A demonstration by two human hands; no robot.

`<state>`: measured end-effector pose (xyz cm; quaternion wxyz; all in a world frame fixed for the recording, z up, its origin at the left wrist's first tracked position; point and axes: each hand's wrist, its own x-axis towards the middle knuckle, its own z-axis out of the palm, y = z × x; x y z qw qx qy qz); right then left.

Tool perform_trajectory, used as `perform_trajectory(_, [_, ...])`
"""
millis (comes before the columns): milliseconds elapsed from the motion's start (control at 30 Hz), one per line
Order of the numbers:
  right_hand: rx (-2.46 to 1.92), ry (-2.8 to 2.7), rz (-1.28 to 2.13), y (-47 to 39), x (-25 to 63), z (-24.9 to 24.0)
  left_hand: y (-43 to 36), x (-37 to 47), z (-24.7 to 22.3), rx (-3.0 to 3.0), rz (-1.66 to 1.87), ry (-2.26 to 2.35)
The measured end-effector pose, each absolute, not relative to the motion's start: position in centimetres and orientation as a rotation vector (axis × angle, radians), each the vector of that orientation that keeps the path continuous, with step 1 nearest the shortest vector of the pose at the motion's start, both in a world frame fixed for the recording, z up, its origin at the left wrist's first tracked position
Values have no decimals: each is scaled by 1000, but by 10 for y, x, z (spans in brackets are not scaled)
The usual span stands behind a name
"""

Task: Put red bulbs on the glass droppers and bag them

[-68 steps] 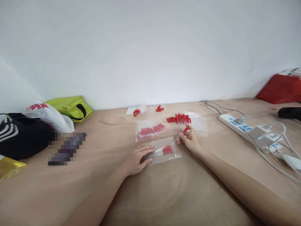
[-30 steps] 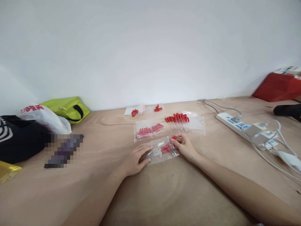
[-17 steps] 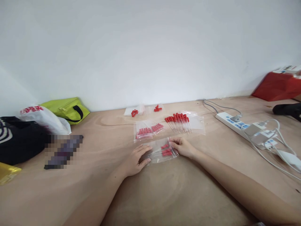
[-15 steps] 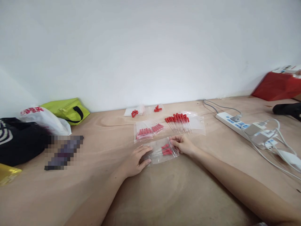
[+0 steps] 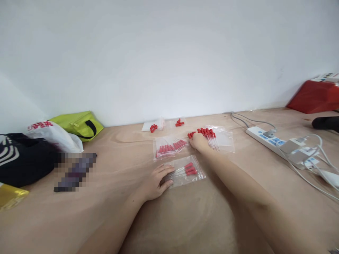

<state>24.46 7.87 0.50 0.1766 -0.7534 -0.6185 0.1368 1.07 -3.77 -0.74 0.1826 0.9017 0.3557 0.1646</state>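
In front of me lies a clear zip bag point(image 5: 185, 180) with several droppers point(image 5: 191, 169) inside, their red bulbs pointing right. My left hand point(image 5: 159, 180) rests on the bag's left end, thumb apart from the outstretched fingers. Farther off, my right hand point(image 5: 199, 141) bends over the left part of a row of loose droppers point(image 5: 209, 133) with red bulbs and clear stems. Its fingers are closed at the bulbs, though the fingertips are partly hidden. Beside that hand, to the left, are filled clear bags point(image 5: 165, 150) of droppers.
Two small heaps of red bulbs point(image 5: 153, 127) lie on bags near the wall. Flat clear bags point(image 5: 225, 138) sit right of the row. A power strip point(image 5: 265, 137) with chargers and cables occupies the right side. A green bag point(image 5: 79, 123) and a black bag point(image 5: 23, 158) stand left.
My right hand has let go of the near bag's right edge and moved forward to the loose droppers. My left hand stays on the bag. The view has shifted slightly.
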Motion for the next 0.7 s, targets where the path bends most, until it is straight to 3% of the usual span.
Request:
perform_trajectory(367, [-1917,-1797,513,56,272,24,-37,11,-10,2526,468,975])
perform_trajectory(567, [-1401,-1408,1171,12,307,-3,-38,10,-7,2535,429,979])
perform_trajectory(700, [-1200,-1218,1171,0,299,-24,-37,10,-7,2540,418,994])
